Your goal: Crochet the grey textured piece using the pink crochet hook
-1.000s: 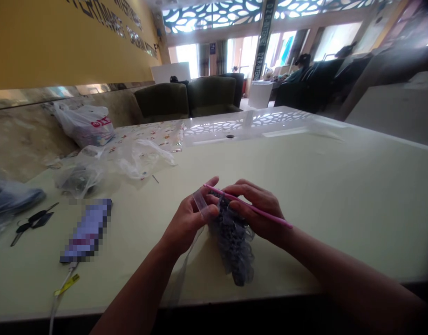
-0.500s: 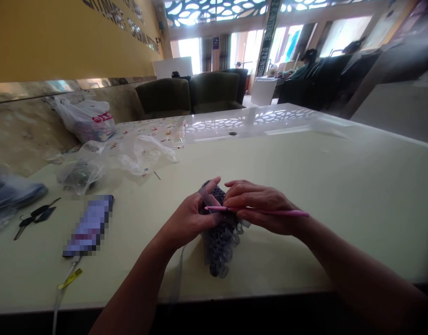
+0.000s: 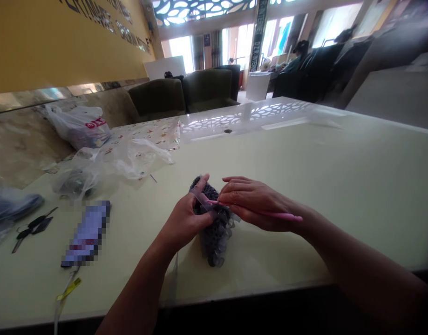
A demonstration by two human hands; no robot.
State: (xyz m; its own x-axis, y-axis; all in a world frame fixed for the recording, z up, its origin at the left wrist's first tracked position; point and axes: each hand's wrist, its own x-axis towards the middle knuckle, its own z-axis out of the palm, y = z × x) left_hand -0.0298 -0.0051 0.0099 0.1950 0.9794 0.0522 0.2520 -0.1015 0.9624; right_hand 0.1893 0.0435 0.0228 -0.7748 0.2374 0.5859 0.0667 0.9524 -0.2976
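A dark grey crocheted piece (image 3: 214,237) with ruffled, translucent loops hangs between my hands over the table. My left hand (image 3: 191,214) grips its upper left part, with a sheer grey ribbon passing over the fingers. My right hand (image 3: 257,202) is closed round a pink crochet hook (image 3: 281,216), whose tip end lies at the ribbon by my left fingers. The right fingertips are close to the top of the piece. A loose length of ribbon (image 3: 175,270) trails down below my left wrist.
On the pale table (image 3: 304,186), a phone (image 3: 88,232) with a cable and keys (image 3: 34,225) lie at the left. Behind them are clear plastic bags (image 3: 76,179) and a white carrier bag (image 3: 83,125). Dark chairs (image 3: 207,90) and a seated person (image 3: 299,53) are farther back.
The view has shifted slightly. The hook has tilted, its tip now nearer the left fingers and ribbon, and my left hand has turned a little with the piece.
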